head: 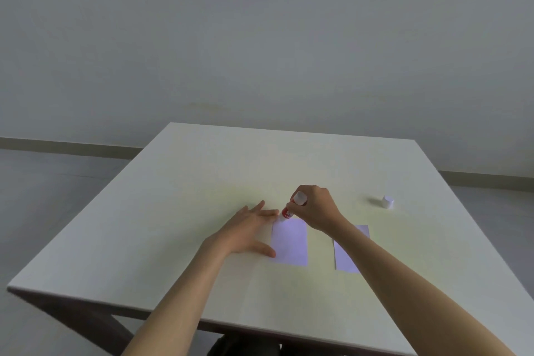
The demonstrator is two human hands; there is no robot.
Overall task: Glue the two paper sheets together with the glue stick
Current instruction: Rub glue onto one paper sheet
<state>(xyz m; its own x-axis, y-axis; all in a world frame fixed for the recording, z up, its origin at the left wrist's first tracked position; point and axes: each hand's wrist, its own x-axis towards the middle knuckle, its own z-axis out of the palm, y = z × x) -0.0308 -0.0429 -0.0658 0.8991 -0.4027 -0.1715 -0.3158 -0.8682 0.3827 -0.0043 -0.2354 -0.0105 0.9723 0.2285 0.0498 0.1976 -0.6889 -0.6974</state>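
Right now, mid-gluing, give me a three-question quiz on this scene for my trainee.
1. True or false: the white cap is on the glue stick.
2. Which hand holds the glue stick? A) left hand B) right hand C) neither
3. Fill in: the glue stick's tip meets the left paper sheet at its far-____ corner.

Key
1. False. The cap stands alone on the table, to the right.
2. B. The right hand has the stick in its grip; the left hand lies flat at that sheet's left edge.
3. Left. The right paper sheet lies apart, partly under the right forearm.
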